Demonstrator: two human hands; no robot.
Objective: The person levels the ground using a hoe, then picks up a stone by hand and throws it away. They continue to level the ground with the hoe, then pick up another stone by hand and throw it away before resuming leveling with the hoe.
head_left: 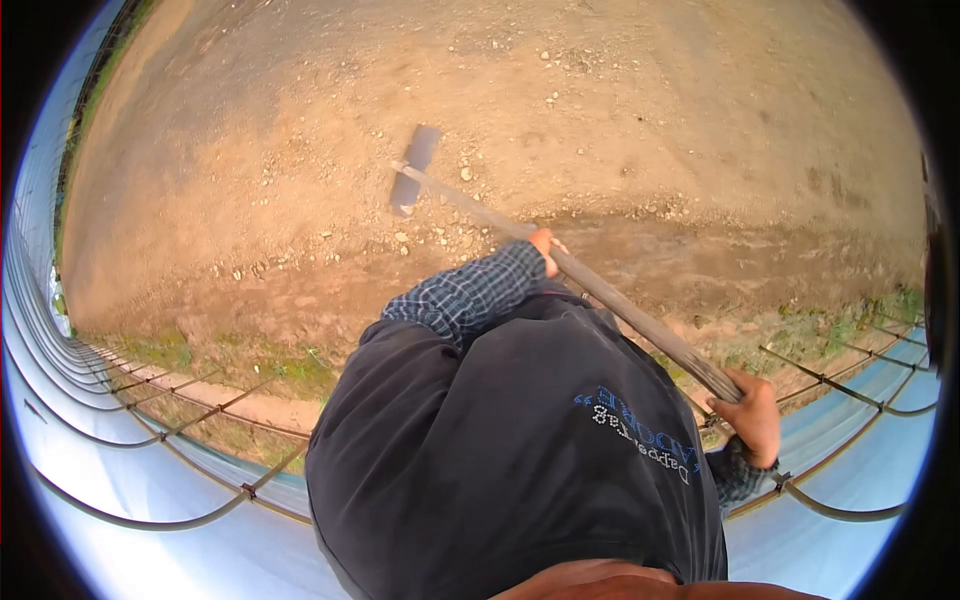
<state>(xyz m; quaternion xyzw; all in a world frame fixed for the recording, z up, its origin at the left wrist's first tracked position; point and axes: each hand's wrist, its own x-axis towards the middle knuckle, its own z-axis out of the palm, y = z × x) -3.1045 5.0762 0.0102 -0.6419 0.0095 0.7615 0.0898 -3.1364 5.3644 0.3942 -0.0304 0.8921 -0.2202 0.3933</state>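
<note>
**A:** What are the hands on?

**B:** A long-handled hoe. The right hand is clamped on the near end of the wooden handle, with its fingers curled round the shaft. The left hand grips further up, fingers closed on the wood too, though only a small part of that hand shows.

**A:** What hides it?

**B:** The plaid sleeve covers the wrist, and the handle crosses in front of it. The forearm runs behind the dark shirt, which fills the lower middle of the view.

**A:** And the working end?

**B:** The flat grey blade sits well beyond the left fingers, on bare brown soil. I cannot tell whether its edge bites in or only rests there. Small stones lie just beside it.

**A:** Anything near the right fingers?

**B:** Below them the right cuff is partly cut off by the shirt. Thin metal bars and pale plastic sheeting curve past beneath, bent hard by the lens. The printing on the shirt is upside down and hard to read.
</note>
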